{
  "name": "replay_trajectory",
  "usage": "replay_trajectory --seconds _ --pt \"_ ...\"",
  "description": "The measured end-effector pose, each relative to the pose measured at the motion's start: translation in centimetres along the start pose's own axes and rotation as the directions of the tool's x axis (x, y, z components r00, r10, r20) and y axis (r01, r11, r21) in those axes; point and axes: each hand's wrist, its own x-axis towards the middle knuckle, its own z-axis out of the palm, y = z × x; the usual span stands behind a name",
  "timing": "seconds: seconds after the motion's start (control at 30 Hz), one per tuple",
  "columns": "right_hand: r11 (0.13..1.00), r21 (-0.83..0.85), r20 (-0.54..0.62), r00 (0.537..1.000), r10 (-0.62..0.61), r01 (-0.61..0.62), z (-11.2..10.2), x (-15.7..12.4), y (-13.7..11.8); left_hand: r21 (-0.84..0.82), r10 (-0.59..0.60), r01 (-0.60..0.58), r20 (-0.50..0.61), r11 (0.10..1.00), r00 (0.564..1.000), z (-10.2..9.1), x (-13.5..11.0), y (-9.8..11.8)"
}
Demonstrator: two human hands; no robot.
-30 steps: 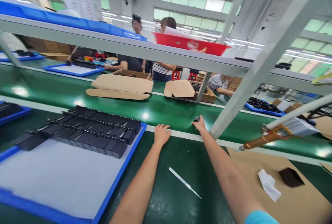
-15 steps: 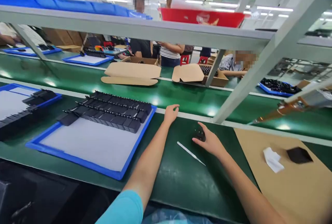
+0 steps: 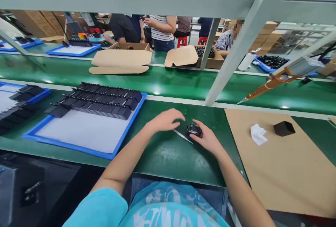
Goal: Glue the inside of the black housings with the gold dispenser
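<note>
My right hand (image 3: 207,138) grips a small black part (image 3: 193,130); my left hand (image 3: 166,119), unclosed, fingers curved, near white stick (image 3: 183,136), left.

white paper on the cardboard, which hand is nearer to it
Right. The right hand, holding a small black part, is left of the white paper, off the cardboard; the left hand is farther left, on the other side of that part.

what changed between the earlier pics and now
The right hand drew the small black part from the green belt back over the table, still held. The left hand left the pale rail and came nearer the part. Black blocks and white stick stayed put.
</note>
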Motion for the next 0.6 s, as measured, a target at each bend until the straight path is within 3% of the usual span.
replay_trajectory --seconds 0.07,0.13,0.33,0.5,0.6 --pt "1.0 -0.012 -0.049 0.999 0.002 -0.003 0.2 0.0 0.3 0.053 -0.025 0.017 0.155 0.998 0.988 2.1 -0.8 -1.0" --pt "0.999 -0.03 -0.097 0.995 0.009 -0.012 0.2 -0.1 0.5 0.093 -0.076 0.061 0.17 0.994 0.983 3.3 -1.4 -1.9" --pt "0.997 -0.062 -0.228 0.973 0.029 -0.044 -0.6 -0.3 0.7 0.183 -0.267 0.258 0.022 0.949 0.964 2.9 -1.4 -5.3" --pt "0.996 -0.082 -0.183 0.982 -0.044 0.029 0.3 -0.1 0.3 0.212 -0.475 0.507 -0.185 0.836 0.86 1.1 0.1 -10.2" --pt "0.993 -0.097 -0.143 0.986 -0.086 0.072 1.6 -0.2 -0.7 0.203 -0.534 0.588 -0.266 0.783 0.803 0.4 0.6 -11.5"
